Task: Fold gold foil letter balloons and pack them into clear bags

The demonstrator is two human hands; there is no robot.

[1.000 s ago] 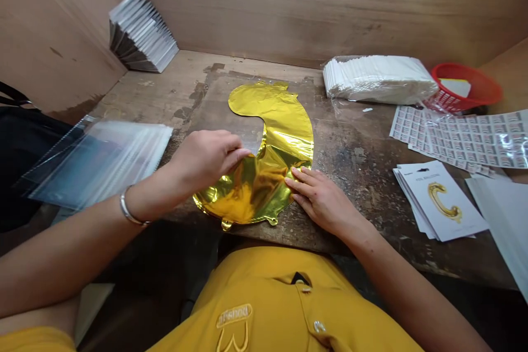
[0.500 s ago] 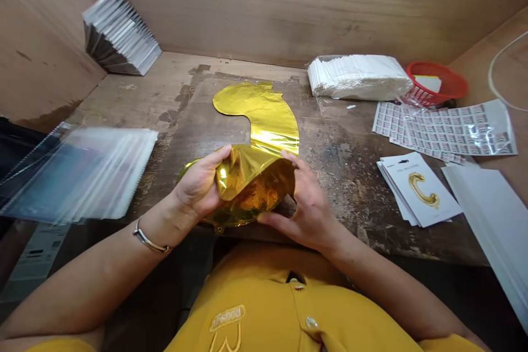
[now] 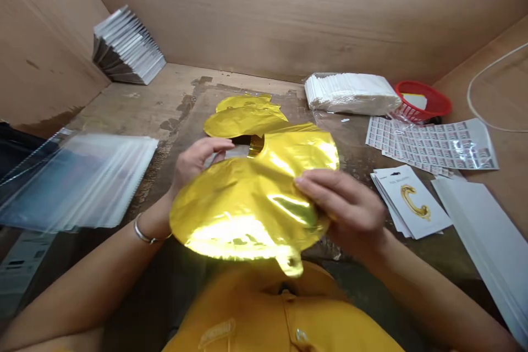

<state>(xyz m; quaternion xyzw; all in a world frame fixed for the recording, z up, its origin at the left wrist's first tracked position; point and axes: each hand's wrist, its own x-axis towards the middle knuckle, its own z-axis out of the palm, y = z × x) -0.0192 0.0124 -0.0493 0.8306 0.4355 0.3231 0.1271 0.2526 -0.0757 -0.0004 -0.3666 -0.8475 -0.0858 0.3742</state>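
Note:
A shiny gold foil balloon [image 3: 243, 192], flat and C-shaped, is held up off the table, with a small tab at its near edge. My right hand [image 3: 350, 198] pinches its right side between thumb and fingers. My left hand [image 3: 198, 162] is at the balloon's left side, partly hidden behind the foil. Its fingers reach into the gap of the C and look apart, with nothing seen between them. Beyond the raised balloon, more gold foil [image 3: 243, 102] lies flat on the worn table [image 3: 181, 104].
Clear plastic sleeves [image 3: 91, 176] lie at left; a stack of cards [image 3: 130, 47] leans in the back corner. At right are a white packet [image 3: 352, 93], a red basket [image 3: 424, 100], sticker sheets [image 3: 445, 143], cards picturing a gold C [image 3: 412, 201] and white sheets [image 3: 487, 231].
The balloon has been lifted and opened out from its folded-over position, showing more foil behind it. My right hand has moved right with its edge; my left hand has come off the foil's fold.

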